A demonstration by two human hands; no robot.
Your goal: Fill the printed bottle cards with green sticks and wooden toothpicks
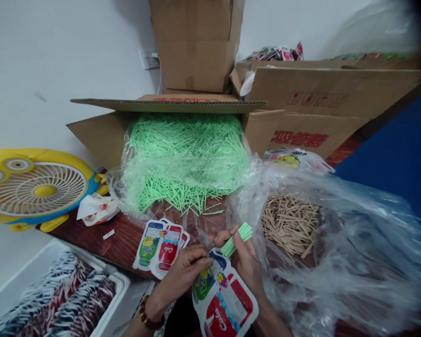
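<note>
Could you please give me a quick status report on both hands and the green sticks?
Left hand pinching printed pouch near its top. Right hand gripping green sticks, bundled, at pouch's top edge. Transparent plastic spread beside right hand.

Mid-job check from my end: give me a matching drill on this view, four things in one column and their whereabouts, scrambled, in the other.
1. Bundle of green sticks
2. Pouch nearest the camera
3. Brown sticks
4. Yellow fan

A. At the view's far left
B. Gripped by the right hand
C. Amid clear plastic
D. Pinched by the left hand

Pairs: 1-B, 2-D, 3-C, 4-A
</note>
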